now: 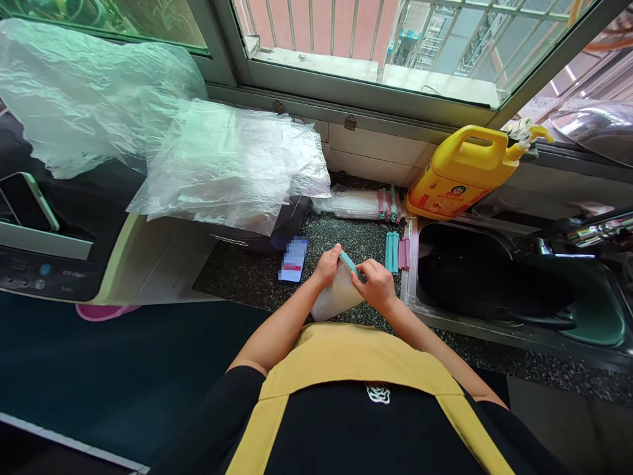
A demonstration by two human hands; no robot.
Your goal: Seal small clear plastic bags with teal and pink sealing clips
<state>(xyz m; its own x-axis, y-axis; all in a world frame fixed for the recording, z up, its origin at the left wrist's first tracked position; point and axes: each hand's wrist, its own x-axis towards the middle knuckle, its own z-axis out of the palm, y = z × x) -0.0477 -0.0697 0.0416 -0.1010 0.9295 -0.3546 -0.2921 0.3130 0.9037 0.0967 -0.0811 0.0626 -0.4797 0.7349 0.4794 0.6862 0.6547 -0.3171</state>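
Close in front of my apron, a clear plastic bag (336,297) lies over the speckled counter, with a teal bag-sealing clip (350,265) across its upper edge. My left hand (327,265) is closed on the bag's top corner, thumb and fingers pinched at the far end of the clip. Fingers of my right hand (376,284) grip the clip's near end. Whether the clip is fully fastened is hard to see. To the right are several loose teal clips (391,253) beside pink clips (404,254). Behind them, a stack of clear bags (353,203) carries more pink and teal clips.
A phone-like device (293,260), partly pixelated, lies left of my hands. Large clear plastic bags (222,158) cover dark appliances at left. A yellow detergent jug (459,175) stands by the sink (413,290), which holds a black pan (489,284). Another phone (32,201) rests far left.
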